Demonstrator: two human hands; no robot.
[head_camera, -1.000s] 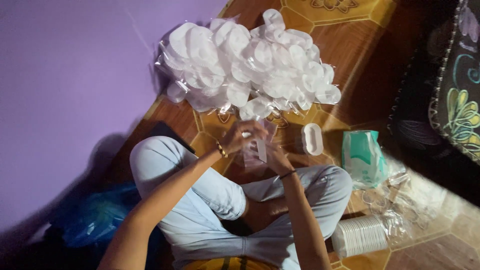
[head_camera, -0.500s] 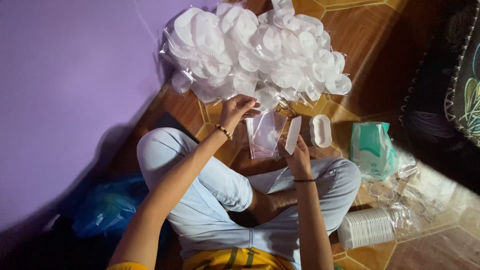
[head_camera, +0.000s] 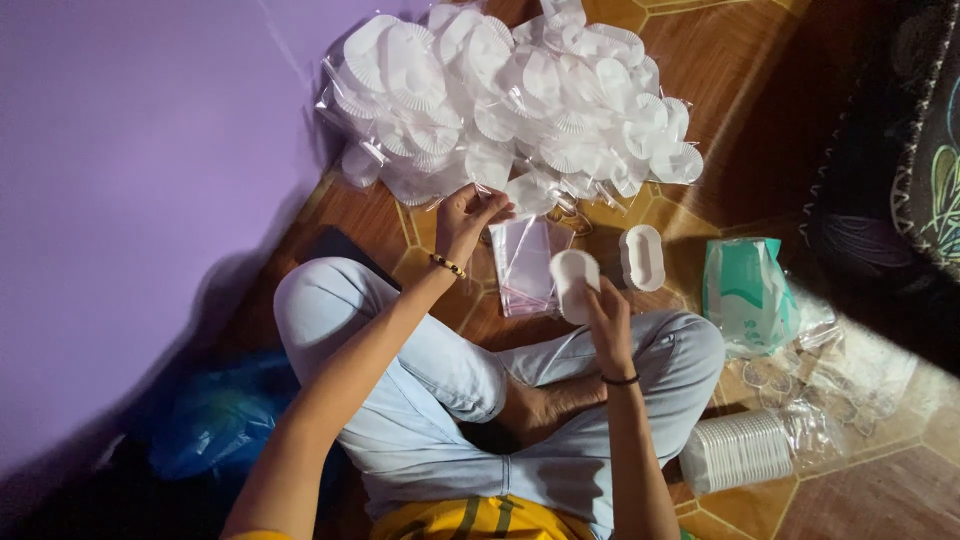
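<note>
Right, across the top centre of the frame sprawls the big heap of bagged white paper plates (head_camera: 520, 95), resting on the patterned wooden floor (head_camera: 760, 120). Lower right, a sleeve of stacked white plates (head_camera: 745, 450) lies on its side, with a green-and-white bag (head_camera: 745, 295) just above it. In the centre, a stack of clear plastic bags (head_camera: 528, 265) lies by the knees. The left hand (head_camera: 468, 218) pinches the top edge of those bags, fingers closed on the film. The right hand (head_camera: 605, 310) grips a small white oval plate (head_camera: 575, 285), held upright; another oval plate (head_camera: 642, 257) sits just beside it.
</note>
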